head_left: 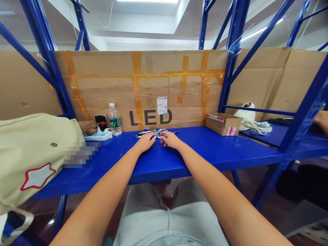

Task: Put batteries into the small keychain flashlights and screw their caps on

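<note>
A loose pile of pens (153,130) in several colours lies on the blue tabletop (202,147) ahead of me. My left hand (146,141) rests at the near left side of the pile, palm down, with its fingertips at the pens. At the near right side is my right hand (170,140), its fingers bent and somewhat apart. Silvery pen parts show in the narrow gap between the two hands. Both hands look open, and no pen is visibly gripped. Part of the pile is hidden behind the fingers.
A clear water bottle (115,120), a phone (101,122) and a white power strip (99,136) stand at the back left. A cream bag (38,150) lies on the left. A small cardboard box (222,124) sits right, before blue rack posts (232,58). Cardboard (107,92) walls the back.
</note>
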The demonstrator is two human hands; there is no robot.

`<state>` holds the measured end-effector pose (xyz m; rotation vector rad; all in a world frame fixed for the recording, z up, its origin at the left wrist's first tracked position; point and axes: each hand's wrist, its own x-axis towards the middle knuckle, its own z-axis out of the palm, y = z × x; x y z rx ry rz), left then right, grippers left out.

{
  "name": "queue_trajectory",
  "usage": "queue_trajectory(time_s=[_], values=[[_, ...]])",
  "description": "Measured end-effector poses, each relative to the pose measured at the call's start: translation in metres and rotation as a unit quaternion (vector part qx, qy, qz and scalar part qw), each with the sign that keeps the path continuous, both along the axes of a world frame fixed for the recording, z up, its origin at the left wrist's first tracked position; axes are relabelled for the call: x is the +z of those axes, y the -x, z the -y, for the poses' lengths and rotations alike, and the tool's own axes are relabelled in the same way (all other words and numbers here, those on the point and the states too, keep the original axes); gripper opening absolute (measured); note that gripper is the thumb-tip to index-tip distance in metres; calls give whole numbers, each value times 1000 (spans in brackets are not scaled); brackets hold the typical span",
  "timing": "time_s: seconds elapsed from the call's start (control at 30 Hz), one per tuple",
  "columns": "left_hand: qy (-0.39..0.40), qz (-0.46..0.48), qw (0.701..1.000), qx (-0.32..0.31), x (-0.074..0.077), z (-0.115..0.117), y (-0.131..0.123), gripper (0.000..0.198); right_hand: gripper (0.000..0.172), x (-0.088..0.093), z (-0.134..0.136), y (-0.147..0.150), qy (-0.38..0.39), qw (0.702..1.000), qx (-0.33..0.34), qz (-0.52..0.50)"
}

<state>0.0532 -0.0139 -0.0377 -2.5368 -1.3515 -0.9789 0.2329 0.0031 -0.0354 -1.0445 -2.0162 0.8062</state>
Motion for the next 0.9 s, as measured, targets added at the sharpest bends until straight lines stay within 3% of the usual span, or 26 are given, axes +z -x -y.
queue_trajectory(time_s=[0.13, 0.23, 0.43, 0.57, 0.7, 0.9], values=[[15, 18, 1000, 1, -1, 0, -1, 20, 10, 0, 1, 0, -42, 998, 28, 29], [13, 27, 999, -24, 1, 3, -4, 20, 9, 2, 5, 1, -29, 999, 33, 31], [1, 28, 999, -34, 1, 2, -2, 20, 24, 4, 9, 2, -38, 998, 26, 50], [-8, 10, 999, -29, 0, 0, 1, 21, 19, 1, 8, 1, -33, 997, 31, 63], [0, 5, 999, -36, -1, 0, 1, 23, 14, 1, 7, 0, -101, 986, -6, 130], [10, -4, 1000, -24, 0, 3, -1, 27, 25, 2, 6, -1, -162, 949, -49, 267]])
